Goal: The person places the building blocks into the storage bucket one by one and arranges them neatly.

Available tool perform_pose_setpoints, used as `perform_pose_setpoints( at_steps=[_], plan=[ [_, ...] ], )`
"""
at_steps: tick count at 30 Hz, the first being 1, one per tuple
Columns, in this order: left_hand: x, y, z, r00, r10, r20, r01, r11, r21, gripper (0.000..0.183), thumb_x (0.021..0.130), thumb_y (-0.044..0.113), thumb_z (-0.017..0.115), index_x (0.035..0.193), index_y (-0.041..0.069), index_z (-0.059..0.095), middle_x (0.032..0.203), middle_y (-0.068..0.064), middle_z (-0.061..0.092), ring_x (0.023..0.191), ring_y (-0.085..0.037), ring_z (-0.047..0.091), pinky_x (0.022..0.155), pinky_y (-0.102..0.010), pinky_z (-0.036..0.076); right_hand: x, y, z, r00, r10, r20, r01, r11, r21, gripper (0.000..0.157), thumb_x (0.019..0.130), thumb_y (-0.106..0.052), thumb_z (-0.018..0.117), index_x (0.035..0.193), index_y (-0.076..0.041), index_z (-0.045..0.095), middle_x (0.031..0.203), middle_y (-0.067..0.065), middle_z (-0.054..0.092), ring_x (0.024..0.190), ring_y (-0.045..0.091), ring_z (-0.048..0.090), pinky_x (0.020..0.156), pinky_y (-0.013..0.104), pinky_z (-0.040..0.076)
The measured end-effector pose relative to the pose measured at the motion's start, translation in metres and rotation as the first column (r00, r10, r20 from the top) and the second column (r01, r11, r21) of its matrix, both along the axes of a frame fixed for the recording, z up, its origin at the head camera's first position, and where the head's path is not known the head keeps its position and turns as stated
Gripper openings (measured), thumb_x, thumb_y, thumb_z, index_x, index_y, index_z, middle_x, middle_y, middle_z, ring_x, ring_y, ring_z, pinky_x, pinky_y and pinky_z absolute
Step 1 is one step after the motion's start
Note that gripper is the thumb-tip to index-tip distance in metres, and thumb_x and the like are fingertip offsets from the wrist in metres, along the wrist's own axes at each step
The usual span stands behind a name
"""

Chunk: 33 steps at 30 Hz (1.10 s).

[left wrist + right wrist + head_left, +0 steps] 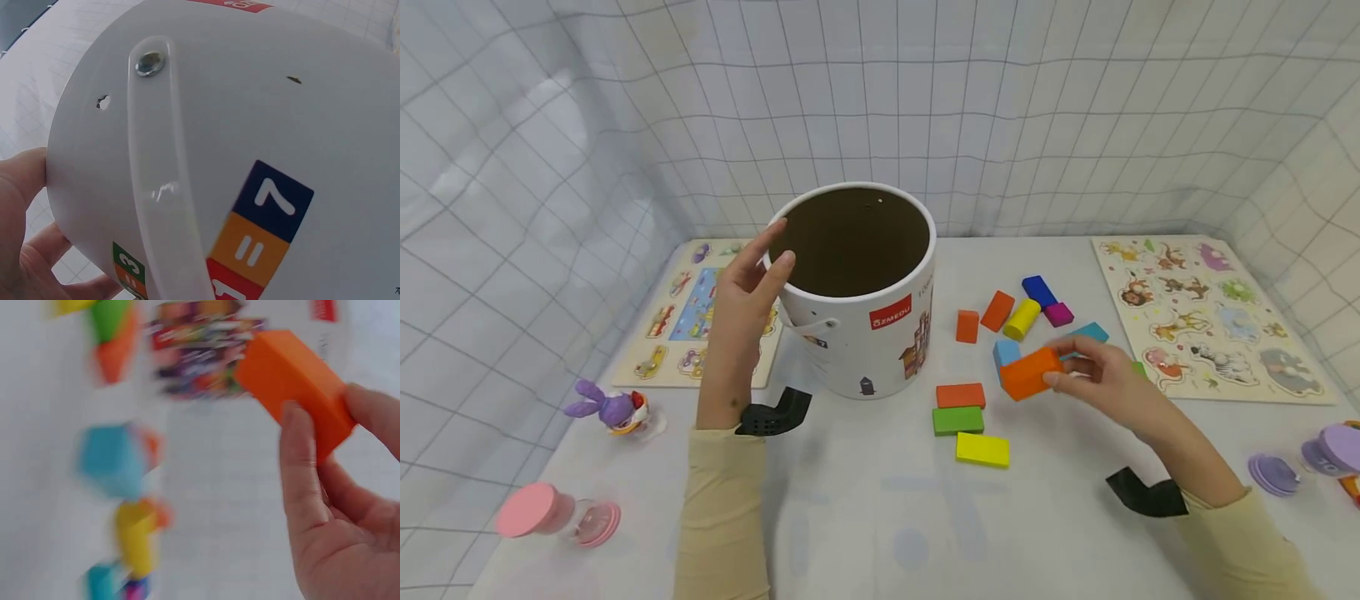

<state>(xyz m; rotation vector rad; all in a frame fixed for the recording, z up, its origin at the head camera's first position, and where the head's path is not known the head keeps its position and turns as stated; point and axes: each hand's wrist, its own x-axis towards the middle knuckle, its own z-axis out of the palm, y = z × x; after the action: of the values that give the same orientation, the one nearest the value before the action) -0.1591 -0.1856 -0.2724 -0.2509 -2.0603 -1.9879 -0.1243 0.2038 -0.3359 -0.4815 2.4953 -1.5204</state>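
Observation:
A white bucket [880, 350] with a red label and printed pictures stands upright, its dark inside visible. My left hand [741, 292] holds its left rim, thumb and fingers reaching over the edge; in the left wrist view some fingertips are hidden behind the bucket wall [237, 112]. My right hand [1101, 379] pinches an orange block [1032, 372] between thumb and fingers. In the right wrist view the orange block [294, 381] is raised and tilted. Near it are a light blue block [1006, 352], partly hidden, and a yellow cylinder [1022, 319].
Red [960, 395], green [958, 420] and yellow [982, 450] blocks lie in front of the bucket. Behind the right hand are more blocks, including a dark blue one [1039, 292]. Puzzle boards lie left [651, 329] and right [1187, 292]; toys stand near both sides.

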Motion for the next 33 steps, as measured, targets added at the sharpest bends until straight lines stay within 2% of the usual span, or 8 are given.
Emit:
perform_pose_setpoints(
  at_steps=[6,9,12,16,19,21,28,33],
  plan=[
    [-0.001,-0.001,-0.001,1.000,0.007,-0.005,-0.007,1.000,-0.023,0.045,0.085,0.025,0.059,0.129,0.021,0.049,0.140,0.004,0.032,0.130,-0.016,0.026,0.102,-0.043,0.028,-0.029,-0.055,0.072,0.998,0.016,-0.059,-0.034,0.942,-0.333,0.035,0.089,-0.019,0.054,0.119,-0.004,0.045,0.115,0.010,0.049,0.097,0.021,0.055,0.081,0.024,0.048],
    [-0.001,-0.001,-0.002,1.000,0.010,-0.006,-0.011,0.999,-0.031,0.045,0.085,0.026,0.059,0.129,0.021,0.049,0.139,0.004,0.033,0.130,-0.016,0.026,0.102,-0.043,0.028,-0.049,-0.090,0.098,0.995,0.055,-0.086,-0.084,0.922,-0.379,0.038,0.087,-0.022,0.057,0.120,-0.006,0.046,0.118,0.008,0.047,0.103,0.022,0.054,0.085,0.027,0.046],
    [-0.001,-0.001,-0.003,1.000,0.005,-0.007,-0.005,1.000,-0.030,0.045,0.086,0.025,0.059,0.129,0.020,0.048,0.139,0.004,0.033,0.130,-0.015,0.024,0.103,-0.042,0.026,-0.068,-0.120,0.111,0.990,0.111,-0.087,-0.134,0.932,-0.336,0.038,0.085,-0.021,0.060,0.119,-0.007,0.048,0.114,0.007,0.050,0.101,0.022,0.055,0.088,0.031,0.044],
    [0.000,-0.001,-0.002,1.000,0.006,-0.016,-0.007,0.999,-0.038,0.044,0.086,0.025,0.058,0.129,0.020,0.048,0.139,0.004,0.034,0.130,-0.013,0.023,0.105,-0.041,0.021,-0.087,-0.146,0.117,0.986,0.129,-0.109,-0.144,0.978,-0.150,0.038,0.084,-0.021,0.061,0.118,-0.010,0.050,0.110,0.003,0.053,0.095,0.017,0.056,0.085,0.028,0.045],
    [0.000,-0.001,-0.001,0.999,0.008,-0.033,-0.009,0.999,-0.046,0.044,0.086,0.024,0.058,0.129,0.019,0.049,0.139,0.002,0.035,0.130,-0.013,0.024,0.107,-0.041,0.017,-0.095,-0.156,0.120,0.981,0.128,-0.149,-0.134,0.991,-0.030,0.037,0.083,-0.021,0.062,0.117,-0.011,0.051,0.108,0.001,0.054,0.091,0.013,0.057,0.081,0.026,0.046],
    [-0.001,-0.001,0.000,0.999,0.008,-0.037,-0.010,0.999,-0.046,0.044,0.086,0.024,0.058,0.129,0.018,0.049,0.138,0.002,0.036,0.129,-0.014,0.025,0.106,-0.041,0.017,-0.099,-0.159,0.121,0.979,0.133,-0.156,-0.136,0.991,-0.011,0.035,0.083,-0.019,0.062,0.116,-0.010,0.052,0.105,0.002,0.055,0.089,0.014,0.057,0.081,0.026,0.047],
    [0.000,-0.002,-0.002,1.000,0.011,-0.008,-0.011,0.999,-0.046,0.046,0.086,0.027,0.058,0.130,0.021,0.047,0.139,0.005,0.033,0.131,-0.014,0.022,0.106,-0.042,0.018,-0.092,-0.144,0.109,0.981,0.112,-0.159,-0.146,0.964,-0.221,0.031,0.083,-0.018,0.063,0.112,-0.009,0.055,0.105,0.008,0.057,0.096,0.020,0.058,0.084,0.028,0.046],
    [-0.001,-0.003,0.000,1.000,0.000,-0.002,0.000,1.000,-0.015,0.046,0.085,0.027,0.059,0.129,0.021,0.048,0.138,0.005,0.034,0.130,-0.009,0.021,0.107,-0.037,0.015,-0.072,-0.102,0.080,0.985,-0.018,-0.172,-0.035,0.954,-0.299,0.036,0.085,-0.023,0.060,0.117,-0.009,0.054,0.112,0.009,0.056,0.098,0.018,0.057,0.086,0.027,0.045]
  ],
)
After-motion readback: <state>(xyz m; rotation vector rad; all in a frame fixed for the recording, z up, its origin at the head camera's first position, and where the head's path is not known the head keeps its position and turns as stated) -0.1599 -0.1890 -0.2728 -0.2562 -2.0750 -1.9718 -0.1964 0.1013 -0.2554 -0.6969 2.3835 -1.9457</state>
